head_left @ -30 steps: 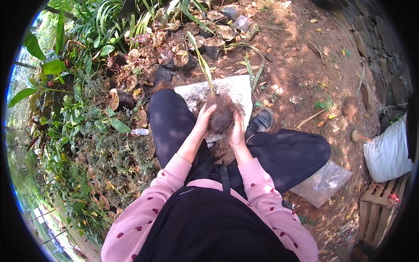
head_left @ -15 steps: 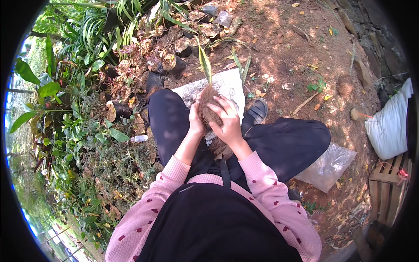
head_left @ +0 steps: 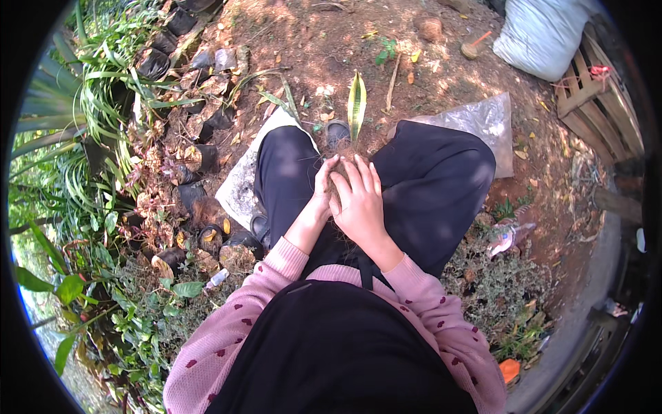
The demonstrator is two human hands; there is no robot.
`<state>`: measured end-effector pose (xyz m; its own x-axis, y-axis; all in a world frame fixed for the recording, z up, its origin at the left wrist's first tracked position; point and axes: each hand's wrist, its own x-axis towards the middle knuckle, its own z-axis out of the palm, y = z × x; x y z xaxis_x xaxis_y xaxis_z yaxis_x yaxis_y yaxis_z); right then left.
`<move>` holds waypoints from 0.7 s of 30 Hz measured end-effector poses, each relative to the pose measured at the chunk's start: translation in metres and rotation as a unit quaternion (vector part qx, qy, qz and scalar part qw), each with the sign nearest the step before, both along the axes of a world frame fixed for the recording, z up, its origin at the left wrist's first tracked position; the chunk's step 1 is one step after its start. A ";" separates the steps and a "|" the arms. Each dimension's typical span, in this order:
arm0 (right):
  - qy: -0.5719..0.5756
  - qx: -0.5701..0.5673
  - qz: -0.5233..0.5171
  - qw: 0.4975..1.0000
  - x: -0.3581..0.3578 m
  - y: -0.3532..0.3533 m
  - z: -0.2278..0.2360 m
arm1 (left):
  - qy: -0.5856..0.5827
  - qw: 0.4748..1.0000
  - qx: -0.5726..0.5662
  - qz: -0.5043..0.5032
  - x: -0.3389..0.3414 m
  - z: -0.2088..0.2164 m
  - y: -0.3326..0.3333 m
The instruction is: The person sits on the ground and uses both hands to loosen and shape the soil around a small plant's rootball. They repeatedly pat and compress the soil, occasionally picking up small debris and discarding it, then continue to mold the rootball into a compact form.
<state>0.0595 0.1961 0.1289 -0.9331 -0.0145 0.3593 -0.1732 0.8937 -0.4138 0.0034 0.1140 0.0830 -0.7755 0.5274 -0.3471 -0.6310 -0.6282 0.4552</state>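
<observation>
A small snake plant (head_left: 356, 107) with a yellow-edged green leaf stands up from a ball of brown coconut fibre (head_left: 340, 170). Both of my hands are cupped round this ball above my lap, between my bent knees. On its left side rests my left hand (head_left: 322, 189), closed against the fibre. My right hand (head_left: 360, 203) lies over the top and right side, fingers together and pointing away from me. Most of the ball is hidden under the hands. Loose fibre strands stick out around them.
A white sack (head_left: 238, 183) lies flat under my left knee, and a clear plastic bag (head_left: 493, 131) beyond my right knee. Black nursery bags (head_left: 200, 157) with plants crowd the left. A stuffed white sack (head_left: 541, 38) and a wooden crate (head_left: 598, 100) stand at far right.
My view and body have turned to the right, so the ground sheet now sits further left. My hands still hold the fibre ball and cover more of it.
</observation>
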 end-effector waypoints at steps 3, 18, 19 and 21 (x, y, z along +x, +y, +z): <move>0.002 -0.003 -0.076 0.997 0.019 0.014 -0.030 | -0.040 0.998 -0.011 -0.054 -0.002 -0.041 0.027; 0.030 -0.392 0.114 0.912 0.011 0.047 -0.062 | -0.039 0.996 -0.030 0.077 -0.034 -0.076 0.011; 0.028 -0.473 0.086 0.877 0.004 0.039 -0.060 | -0.052 0.994 -0.022 0.091 -0.037 -0.051 0.003; -0.014 -0.571 0.081 0.817 -0.009 0.020 -0.059 | -0.055 0.990 -0.002 0.127 -0.042 -0.040 -0.022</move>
<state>0.0506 0.2161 0.0695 -0.9602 0.1914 0.2036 -0.2275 -0.1120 -0.9673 -0.0384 0.0922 0.0432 -0.8408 0.3181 -0.4380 -0.4978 -0.7722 0.3948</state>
